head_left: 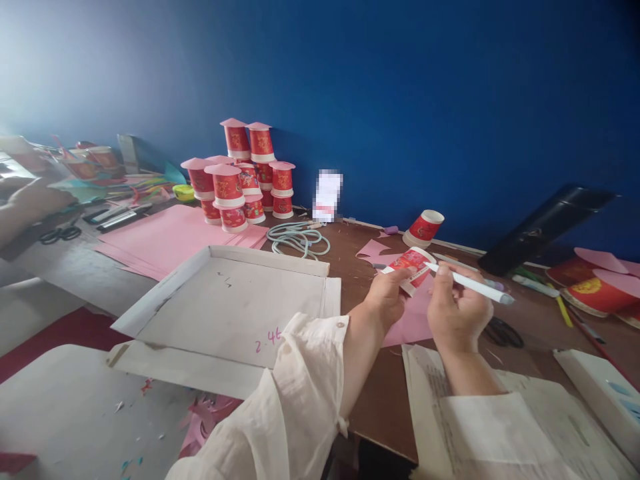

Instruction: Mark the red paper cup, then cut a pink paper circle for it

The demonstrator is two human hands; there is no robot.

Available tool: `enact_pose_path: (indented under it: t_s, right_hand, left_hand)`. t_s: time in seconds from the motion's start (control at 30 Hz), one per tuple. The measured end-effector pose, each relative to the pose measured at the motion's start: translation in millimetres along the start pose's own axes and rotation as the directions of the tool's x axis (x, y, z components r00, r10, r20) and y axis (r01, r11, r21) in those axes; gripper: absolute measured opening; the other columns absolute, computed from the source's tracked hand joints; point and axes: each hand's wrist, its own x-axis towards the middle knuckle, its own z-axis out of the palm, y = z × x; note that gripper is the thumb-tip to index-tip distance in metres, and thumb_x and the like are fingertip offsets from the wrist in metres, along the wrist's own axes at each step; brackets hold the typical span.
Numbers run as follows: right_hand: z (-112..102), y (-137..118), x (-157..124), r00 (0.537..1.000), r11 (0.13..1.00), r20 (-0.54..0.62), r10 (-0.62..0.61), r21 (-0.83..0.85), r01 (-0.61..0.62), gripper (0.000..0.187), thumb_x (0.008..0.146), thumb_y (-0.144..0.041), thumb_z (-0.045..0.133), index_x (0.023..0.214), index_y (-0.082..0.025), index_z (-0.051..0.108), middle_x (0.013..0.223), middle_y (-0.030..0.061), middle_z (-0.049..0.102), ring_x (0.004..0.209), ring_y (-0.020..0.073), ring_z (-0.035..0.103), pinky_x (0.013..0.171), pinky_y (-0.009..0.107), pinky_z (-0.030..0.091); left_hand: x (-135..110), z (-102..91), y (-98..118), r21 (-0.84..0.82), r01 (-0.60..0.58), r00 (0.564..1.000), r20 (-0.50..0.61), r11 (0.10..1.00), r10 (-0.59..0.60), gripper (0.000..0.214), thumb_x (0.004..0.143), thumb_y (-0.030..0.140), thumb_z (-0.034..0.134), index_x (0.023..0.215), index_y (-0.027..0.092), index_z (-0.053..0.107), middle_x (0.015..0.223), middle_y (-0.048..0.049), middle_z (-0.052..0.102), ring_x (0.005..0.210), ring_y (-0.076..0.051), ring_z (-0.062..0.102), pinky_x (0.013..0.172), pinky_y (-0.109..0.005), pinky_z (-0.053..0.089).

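Note:
My left hand [386,298] is closed around a red patterned paper cup [411,265], held tilted on its side above a pink paper sheet [413,320]. My right hand [457,308] grips a white pen [475,283], whose tip touches the cup's rim. Both wrists wear white sleeves. Another red cup [424,229] stands upside down just behind, near the blue wall.
A stack of red cups with pink paper lids [240,177] stands at the back. A shallow white cardboard tray [225,303], pink sheets [170,237], a coiled cord [299,239], scissors [503,331] and a black bottle [545,227] lie around. Another person's hand [30,203] is at far left.

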Motion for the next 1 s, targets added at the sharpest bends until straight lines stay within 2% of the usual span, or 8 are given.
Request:
enact_pose_path:
  t_s: [0.37,0.67,0.83,1.0]
  right_hand:
    - [0.0,-4.7,-1.3,0.999,0.999,0.041,0.035,-0.033,-0.034,0.039,0.089,-0.048,0.053,0.093,-0.013,0.071,0.070,0.0102,0.069,0.064,0.0241,0.066,0.068,0.038,0.052]
    - [-1.1,-5.3,-0.7,0.998,0.999,0.052,0.024,-0.023,-0.022,0.038,0.090,-0.047,0.054,0.092,-0.014,0.071,0.071,0.0100,0.069,0.066,0.0238,0.066,0.070,0.038,0.053]
    - [-1.0,0.8,0.7,0.999,0.999,-0.034,0.027,0.042,-0.026,0.040,0.091,-0.047,0.054,0.099,-0.012,0.070,0.077,0.0105,0.070,0.060,0.0202,0.064,0.065,0.036,0.053]
    - [0.1,2.0,1.4,0.999,0.998,-0.040,0.033,0.055,-0.031,0.041,0.091,-0.050,0.054,0.098,-0.013,0.070,0.078,0.0109,0.070,0.063,0.0218,0.066,0.065,0.037,0.053]
  left_hand:
    - [-2.9,2.0,0.9,0.025,-0.007,1.000,-0.017,1.000,0.008,0.015,0.064,0.009,0.074,0.074,0.017,0.066,0.072,-0.0026,0.066,0.068,-0.014,0.059,0.068,-0.026,0.045]
    - [-1.1,0.3,-0.2,0.040,-0.013,1.000,-0.010,0.999,0.014,0.016,0.065,0.009,0.075,0.076,0.016,0.066,0.073,-0.0026,0.066,0.075,-0.017,0.063,0.079,-0.029,0.047]
    - [0.7,0.0,-1.7,0.010,-0.003,1.000,-0.006,1.000,0.003,0.017,0.065,0.009,0.074,0.079,0.016,0.067,0.085,-0.0059,0.071,0.083,-0.018,0.066,0.085,-0.030,0.048]
    - [2.2,-1.1,-2.1,0.004,-0.005,1.000,0.001,1.000,0.005,0.017,0.065,0.009,0.074,0.079,0.016,0.067,0.086,-0.0062,0.071,0.083,-0.018,0.066,0.087,-0.030,0.049]
